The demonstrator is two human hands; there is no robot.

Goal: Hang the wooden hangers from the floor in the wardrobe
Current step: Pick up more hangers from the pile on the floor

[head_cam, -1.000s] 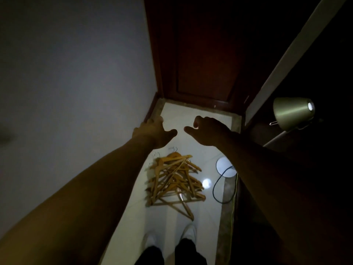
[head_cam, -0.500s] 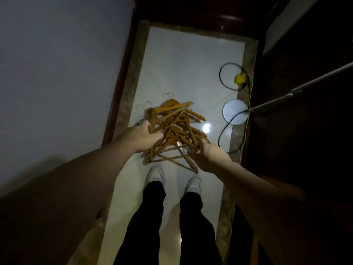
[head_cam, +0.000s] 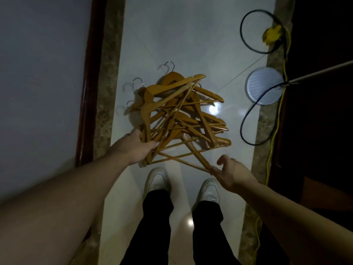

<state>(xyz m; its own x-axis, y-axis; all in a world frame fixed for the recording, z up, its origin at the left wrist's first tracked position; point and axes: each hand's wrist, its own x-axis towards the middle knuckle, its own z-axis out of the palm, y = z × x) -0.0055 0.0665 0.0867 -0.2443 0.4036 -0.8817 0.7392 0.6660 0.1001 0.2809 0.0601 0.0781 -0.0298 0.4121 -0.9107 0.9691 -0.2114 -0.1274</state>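
A tangled pile of several wooden hangers (head_cam: 181,115) with metal hooks lies on the pale glossy floor (head_cam: 191,35) just ahead of my white shoes. My left hand (head_cam: 133,148) is closed around the near left ends of the pile. My right hand (head_cam: 231,173) pinches the near corner of the lowest hanger, where its bar meets the arm, with the other fingers spread. The wardrobe's dark interior (head_cam: 324,44) is on the right; its rail is not in view.
A round white lamp base (head_cam: 265,86) with a thin pole stands at the right floor edge. Looped black cable (head_cam: 246,119) and a yellow cord with plug (head_cam: 271,33) lie beside it. A wall and dark skirting (head_cam: 87,83) run along the left.
My view has tipped down from the door to the floor. Both hands dropped from mid-air onto the hanger pile; the left has closed on its left ends, the right slid to the near corner.
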